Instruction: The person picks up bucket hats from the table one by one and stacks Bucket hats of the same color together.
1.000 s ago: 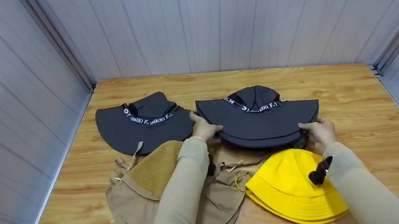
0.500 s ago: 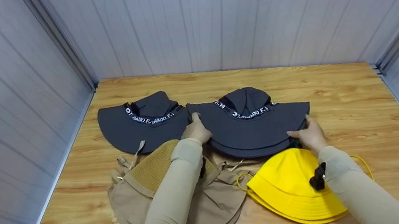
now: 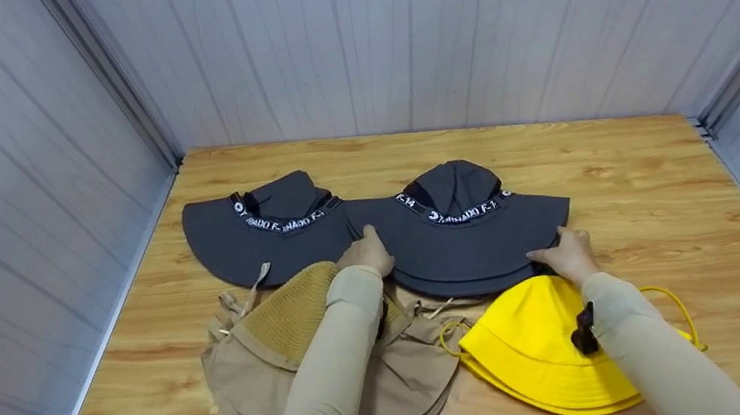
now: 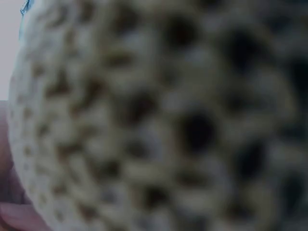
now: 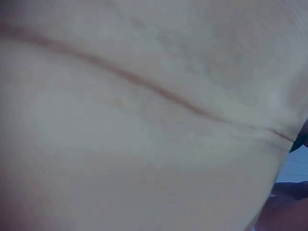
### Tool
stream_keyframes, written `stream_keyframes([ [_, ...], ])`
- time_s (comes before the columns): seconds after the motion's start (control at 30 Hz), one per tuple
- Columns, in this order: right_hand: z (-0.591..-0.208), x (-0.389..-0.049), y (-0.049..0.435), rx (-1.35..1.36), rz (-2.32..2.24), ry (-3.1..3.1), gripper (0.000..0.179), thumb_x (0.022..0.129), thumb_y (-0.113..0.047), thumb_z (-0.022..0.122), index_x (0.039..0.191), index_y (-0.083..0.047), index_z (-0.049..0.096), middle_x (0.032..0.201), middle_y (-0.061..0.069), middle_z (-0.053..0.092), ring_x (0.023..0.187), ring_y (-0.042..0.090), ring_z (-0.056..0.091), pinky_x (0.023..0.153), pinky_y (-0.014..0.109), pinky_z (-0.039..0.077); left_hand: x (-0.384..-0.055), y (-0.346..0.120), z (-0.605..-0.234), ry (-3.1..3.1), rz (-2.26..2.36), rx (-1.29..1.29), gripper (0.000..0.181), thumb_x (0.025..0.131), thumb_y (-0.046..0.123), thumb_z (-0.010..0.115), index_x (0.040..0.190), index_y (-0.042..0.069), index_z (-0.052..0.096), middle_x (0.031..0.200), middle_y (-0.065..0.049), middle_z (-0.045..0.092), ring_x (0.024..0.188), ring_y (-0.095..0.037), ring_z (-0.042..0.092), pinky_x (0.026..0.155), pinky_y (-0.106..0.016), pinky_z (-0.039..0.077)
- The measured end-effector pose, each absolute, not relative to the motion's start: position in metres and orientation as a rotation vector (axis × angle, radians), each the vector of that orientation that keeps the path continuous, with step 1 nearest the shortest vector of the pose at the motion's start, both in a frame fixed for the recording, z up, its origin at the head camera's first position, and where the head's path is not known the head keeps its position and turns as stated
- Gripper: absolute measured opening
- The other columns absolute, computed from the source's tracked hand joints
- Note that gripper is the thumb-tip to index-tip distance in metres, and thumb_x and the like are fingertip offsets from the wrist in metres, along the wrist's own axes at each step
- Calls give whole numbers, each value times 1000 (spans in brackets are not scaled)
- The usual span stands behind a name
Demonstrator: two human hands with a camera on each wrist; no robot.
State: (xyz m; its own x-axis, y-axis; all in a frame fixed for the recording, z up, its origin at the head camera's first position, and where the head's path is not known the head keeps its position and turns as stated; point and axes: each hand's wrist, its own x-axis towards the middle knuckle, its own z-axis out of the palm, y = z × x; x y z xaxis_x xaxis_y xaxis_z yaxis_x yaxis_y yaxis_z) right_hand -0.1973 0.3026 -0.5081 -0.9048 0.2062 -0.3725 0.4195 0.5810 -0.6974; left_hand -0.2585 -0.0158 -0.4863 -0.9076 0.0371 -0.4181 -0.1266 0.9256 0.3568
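In the head view, a dark grey wide-brimmed hat (image 3: pixel 462 252), with a white-lettered band, lies right of centre; a second brim edge shows beneath it. My left hand (image 3: pixel 366 252) grips its left brim edge, thumb on top. At the right brim edge, my right hand (image 3: pixel 567 255) pinches the cloth, its fingers partly hidden below. Another dark grey hat (image 3: pixel 256 250) with the same lettering lies to the left, meeting the held hat's brim. Blurred weave of a tan hat (image 4: pixel 144 115) fills most of the left wrist view. Skin covers nearly all of the right wrist view.
Below my left forearm lie tan hats with a woven crown (image 3: pixel 290 313) and cloth brim (image 3: pixel 402 392). Stacked yellow bucket hats (image 3: pixel 539 345) with a cord sit under my right wrist. Pale panel walls (image 3: pixel 340 38) enclose the wooden tabletop (image 3: pixel 674 207) at back and sides.
Both hands have shifted the dark grey hat leftward and slightly nearer me, and its left brim now meets the other grey hat. The tan and yellow hats have stayed about where they were.
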Motion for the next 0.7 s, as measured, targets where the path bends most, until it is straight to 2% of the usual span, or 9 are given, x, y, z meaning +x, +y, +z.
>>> stream_keyframes([
  [0.17, -510, -197, 304, 468, -1090, 2614, 88, 93, -26, 64, 148, 21, 15, 145, 44, 18, 136, 53, 27, 117, 58, 28, -260, -13, -490, 2657, 504, -68, 64, 98, 33, 61, 151, 14, 30, 129, -17, 64, 118, -35, 62, 98, -49, 50],
  [0.33, -507, -200, 302, 413, -975, 2627, 85, 95, -28, 61, 147, 21, 15, 145, 45, 18, 135, 53, 27, 115, 59, 30, -261, -12, -491, 2649, 500, -68, 62, 100, 31, 58, 151, 13, 29, 126, -18, 65, 116, -35, 63, 98, -48, 51],
  [0.43, -503, -202, 300, 358, -809, 2661, 79, 97, -30, 60, 145, 22, 25, 142, 46, 21, 129, 55, 33, 111, 60, 34, -260, -11, -491, 2637, 537, -78, 62, 101, 29, 56, 152, 12, 27, 124, -19, 65, 115, -36, 63, 98, -49, 50],
  [0.57, -497, -205, 299, 306, -593, 2652, 75, 99, -34, 57, 141, 23, 31, 146, 47, 11, 126, 61, 35, 109, 63, 35, -259, -9, -493, 2622, 562, -95, 62, 102, 29, 53, 154, 12, 23, 124, -18, 66, 116, -36, 63, 101, -50, 48],
  [0.7, -491, -210, 297, 266, -518, 2595, 73, 101, -33, 54, 141, 23, 31, 154, 43, -5, 135, 62, 23, 113, 64, 29, -258, -8, -494, 2616, 551, -103, 61, 103, 30, 52, 154, 13, 23, 123, -17, 66, 116, -36, 63, 102, -51, 48],
])
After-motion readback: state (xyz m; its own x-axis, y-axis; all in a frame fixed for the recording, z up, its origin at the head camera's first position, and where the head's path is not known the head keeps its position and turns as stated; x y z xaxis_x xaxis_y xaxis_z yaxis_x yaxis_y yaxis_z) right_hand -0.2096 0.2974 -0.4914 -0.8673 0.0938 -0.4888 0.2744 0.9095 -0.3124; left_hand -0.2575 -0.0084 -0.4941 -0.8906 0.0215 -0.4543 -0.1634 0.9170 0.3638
